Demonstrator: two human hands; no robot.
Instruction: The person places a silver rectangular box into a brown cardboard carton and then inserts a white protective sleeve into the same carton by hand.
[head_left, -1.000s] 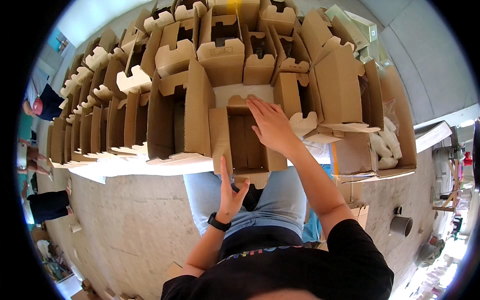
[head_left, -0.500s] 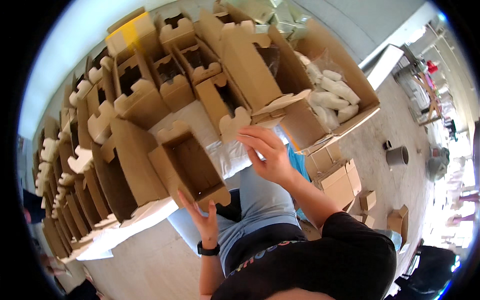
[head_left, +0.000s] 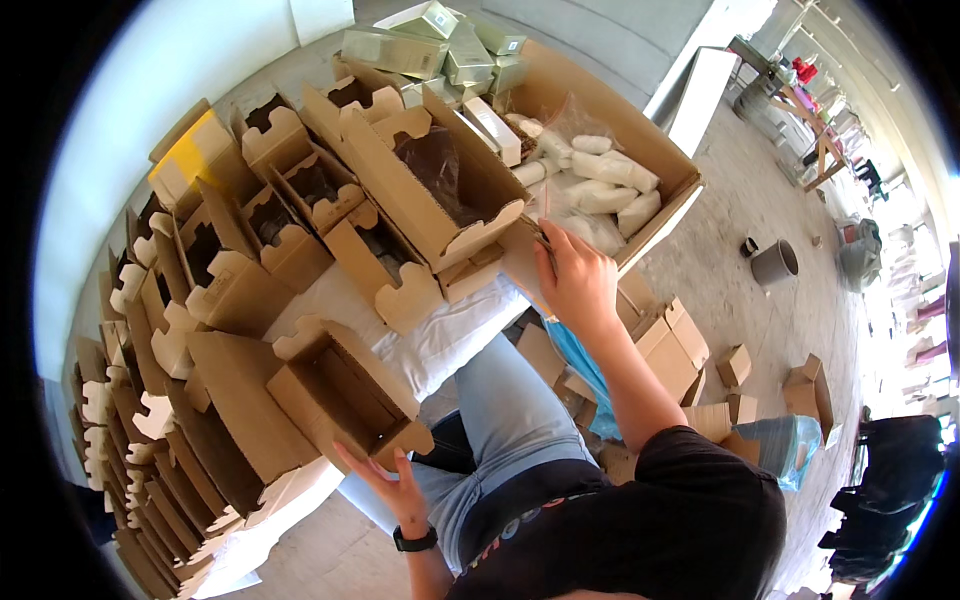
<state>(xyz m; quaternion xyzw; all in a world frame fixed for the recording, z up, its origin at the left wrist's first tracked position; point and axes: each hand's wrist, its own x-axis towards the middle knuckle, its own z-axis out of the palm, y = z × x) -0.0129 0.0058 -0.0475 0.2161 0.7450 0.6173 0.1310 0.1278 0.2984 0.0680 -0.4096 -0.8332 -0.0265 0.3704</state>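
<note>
My left hand (head_left: 385, 484), with a black watch on its wrist, rests against the near end of an open, upright cardboard box (head_left: 300, 395). Its fingers and thumb are spread, and the box looks empty inside. My right hand (head_left: 582, 278) is at the near-left edge of a large carton (head_left: 655, 150). Its fingertips are pinched together by a small dark thing, too small to make out. White wrapped bundles (head_left: 606, 172) and clear plastic film fill that carton. Left of it stands an open box (head_left: 410, 200) with clear plastic inside.
Rows of open cardboard boxes (head_left: 215, 260) cover the table to the left and back. Shiny pale-green cartons (head_left: 400, 50) are piled behind. Blue plastic (head_left: 585, 365) and loose cardboard boxes (head_left: 665, 350) lie at the right. A grey bucket (head_left: 775, 263) stands on the floor.
My right hand has left the small box's flap and reached the edge of the large carton, its fingers closing. The view has turned toward the right. My left hand stays at its box.
</note>
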